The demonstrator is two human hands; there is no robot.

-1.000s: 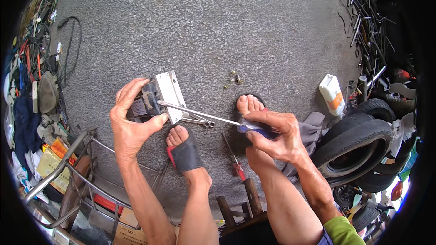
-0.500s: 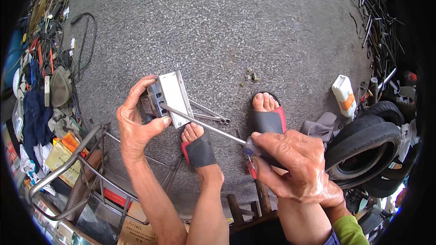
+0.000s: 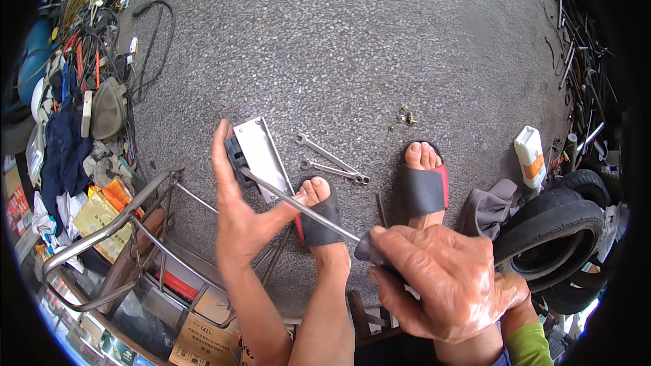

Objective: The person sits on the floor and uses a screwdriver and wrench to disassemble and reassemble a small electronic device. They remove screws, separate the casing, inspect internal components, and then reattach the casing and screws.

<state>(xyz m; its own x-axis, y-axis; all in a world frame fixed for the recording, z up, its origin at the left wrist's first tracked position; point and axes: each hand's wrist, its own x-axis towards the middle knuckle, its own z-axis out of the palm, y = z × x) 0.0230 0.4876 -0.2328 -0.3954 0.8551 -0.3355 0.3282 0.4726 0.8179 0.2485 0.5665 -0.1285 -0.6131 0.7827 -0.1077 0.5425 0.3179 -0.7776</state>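
Observation:
My left hand (image 3: 241,220) grips a black block-shaped device (image 3: 237,158) fitted with a silver metal bracket (image 3: 258,152). Its fingers run along the block's left side, and the thumb reaches toward the bracket's lower end. In my right hand (image 3: 441,278) is a screwdriver (image 3: 308,211) with a long steel shaft and a dark handle, mostly covered by my fingers. The shaft slants up to the left, its tip at the black block beside the bracket; the exact contact point is too small to tell. Two combination wrenches (image 3: 332,160) lie on the ground right of the bracket.
Small brass-coloured fittings (image 3: 407,118) lie beyond my right foot. A white bottle (image 3: 529,156), grey cloth (image 3: 489,207) and tyres (image 3: 553,230) are at the right. A metal-framed chair (image 3: 122,230) and heaped cables and cloths (image 3: 64,142) fill the left side.
The scene has shifted rightward in view, uncovering more of the wrenches. My left thumb has moved off the block's near corner and stretched out. The screwdriver tip stays at the block.

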